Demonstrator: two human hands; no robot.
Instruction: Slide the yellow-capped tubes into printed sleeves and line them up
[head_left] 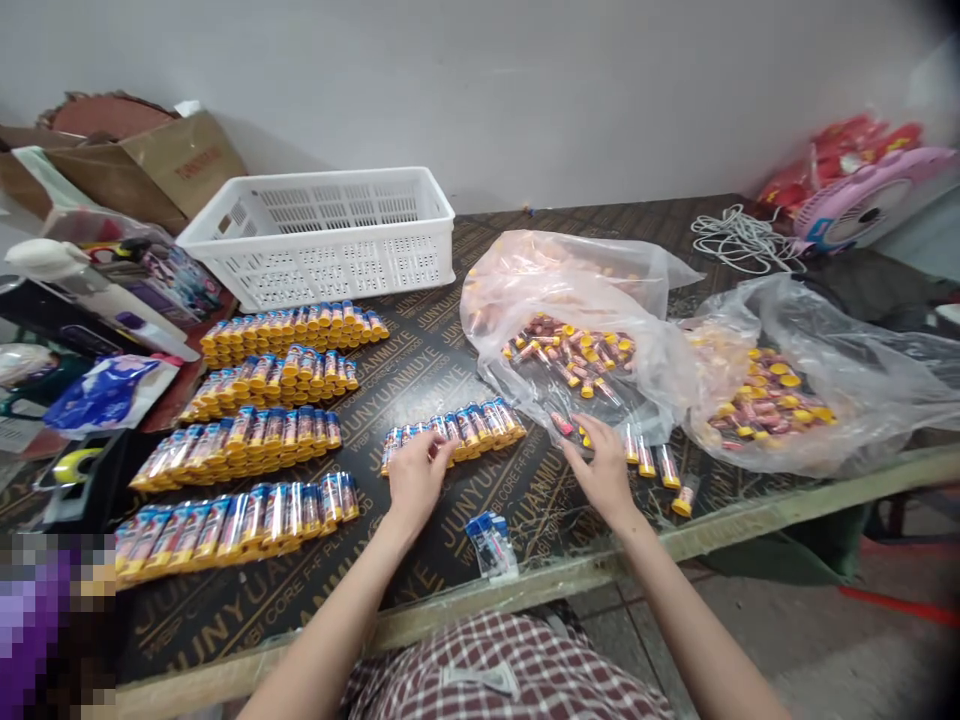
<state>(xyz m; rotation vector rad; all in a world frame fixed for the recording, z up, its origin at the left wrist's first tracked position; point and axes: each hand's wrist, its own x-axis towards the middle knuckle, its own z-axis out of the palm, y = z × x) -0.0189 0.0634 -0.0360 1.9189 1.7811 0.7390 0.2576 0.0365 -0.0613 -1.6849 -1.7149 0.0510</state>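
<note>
Just in front of me, my left hand [416,475] rests at the left part of a short row of small tubes [480,425] with blue tops and yellow caps. Its fingers are curled against the row, and what they hold is hidden. My right hand [604,475] is at the mouth of a clear plastic bag [652,395], with thumb and fingers closing around a small capped tube [583,436]. More yellow-capped tubes [574,350] lie loose in this bag. Several stand or lean by its front edge, among them a tube [683,500] near the table edge.
Stacked rows of tubes [240,520] fill the left side. Behind them stands a white plastic basket [322,260]. A second bag of tubes [780,400] lies right. Small blue-and-clear packets [491,545] lie near the front edge. A pink fan [862,205] and coiled cord [742,240] are back right.
</note>
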